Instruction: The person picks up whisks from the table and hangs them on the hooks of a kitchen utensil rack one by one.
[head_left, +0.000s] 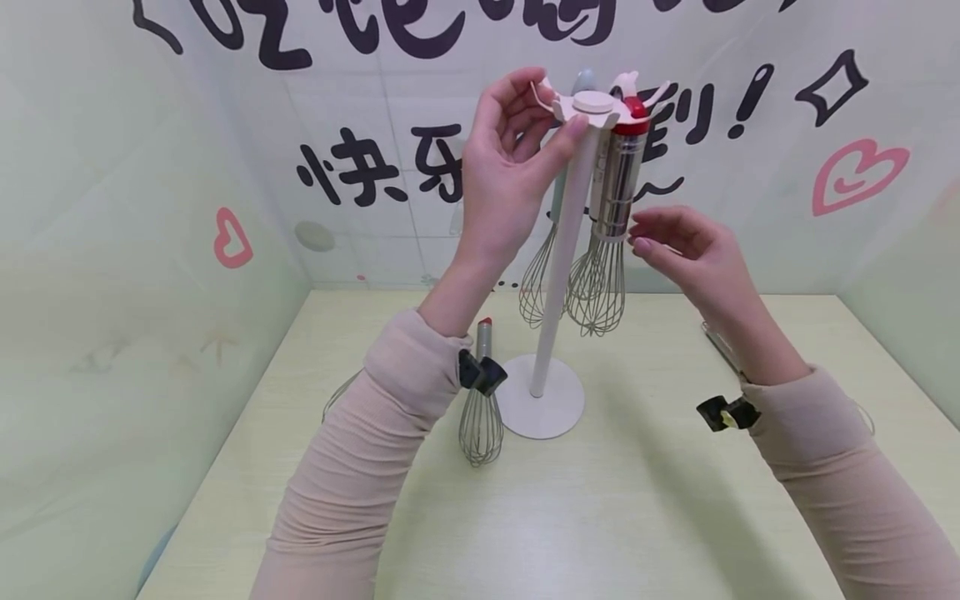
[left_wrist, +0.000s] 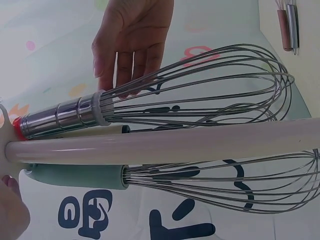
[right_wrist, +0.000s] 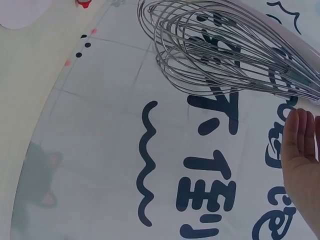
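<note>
Left hand grip pinching smooth white rack top; right hand grip released beside hanging steel-wire whisk.

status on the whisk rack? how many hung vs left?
Done: two whisks hang from the stand, the red-capped whisk and the teal-handled whisk. In hand: left hand pinches the stand's top hub; right hand hovers open beside the red-capped one. Left: one whisk on the table.

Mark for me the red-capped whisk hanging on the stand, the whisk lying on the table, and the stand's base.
red-capped whisk (head_left: 617,179): head view, on its steel handle.
whisk on the table (head_left: 481,425): head view, on its wire loops.
stand base (head_left: 551,408): head view, on the round white foot.
</note>
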